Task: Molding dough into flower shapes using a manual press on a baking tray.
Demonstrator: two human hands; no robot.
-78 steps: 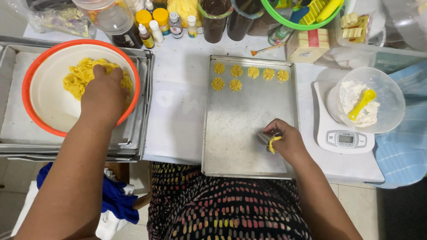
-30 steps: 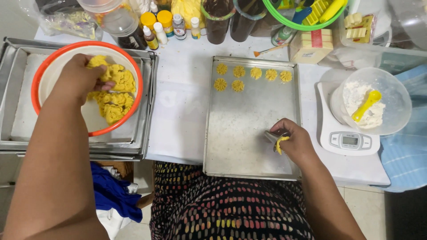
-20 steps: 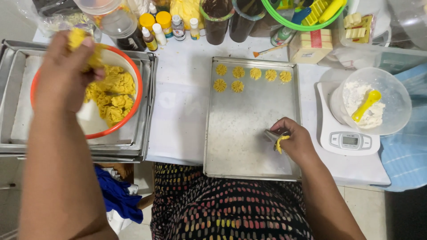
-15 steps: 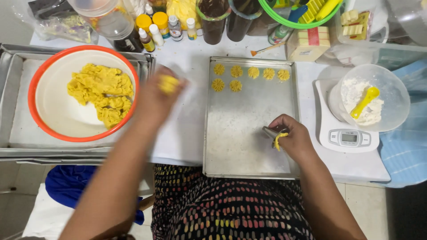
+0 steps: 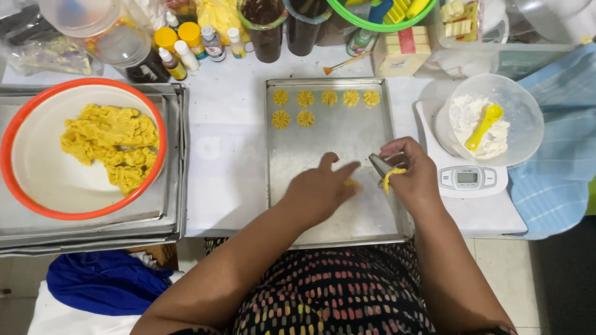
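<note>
My left hand [image 5: 320, 189] has come over from the orange-rimmed bowl [image 5: 25, 198], pinching a yellow dough lump [image 5: 351, 182] above the baking tray [image 5: 310, 155], beside my right hand [image 5: 413, 170] gripping the metal cookie press [image 5: 379, 166]

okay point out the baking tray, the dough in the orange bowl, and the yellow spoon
baking tray [image 5: 316, 146], head view, bare metal floor below the shaped cookies.
dough [image 5: 112, 142], head view, middle of the yellow heap in the orange-rimmed bowl.
yellow spoon [image 5: 484, 126], head view, its handle over the flour.

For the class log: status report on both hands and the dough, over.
Left hand carries dough piece over baking tray. Right hand grips metal mould. Nothing in the way.
</note>
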